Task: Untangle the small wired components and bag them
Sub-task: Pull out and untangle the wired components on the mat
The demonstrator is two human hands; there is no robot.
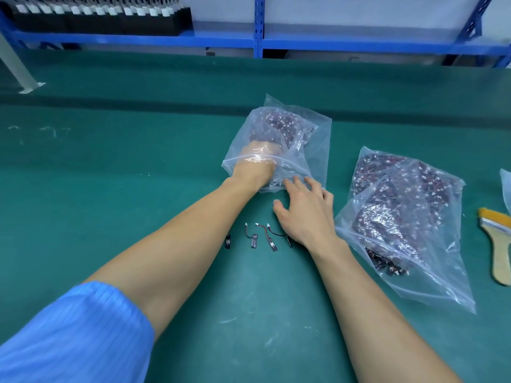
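Head view: green mat (110,189), blue shelf (359,44) along the far edge. Clear plastic bag (309,128) lies mid-table, long axis running away from the person, mouth toward the near side, dark wired parts with white plugs heaped in its far end. Left hand (255,161) is inside the bag up to the wrist, seen through the plastic; fingers are buried among the parts, so cannot tell whether they hold anything. Right hand (304,211) rests outside at the bag's near edge, fingers spread and relaxed, tips touching the plastic, gripping nothing. Four loose wired pieces (253,241) lie in a row on the mat between the forearms, just below the right hand; their black strips run roughly near-to-far, thin wires and white plugs at the far ends. Second bag (401,217), also full, lies to the right, slanting far-left to near-right. Brush (500,244) at right edge. Blue sleeve (69,335) lower left.
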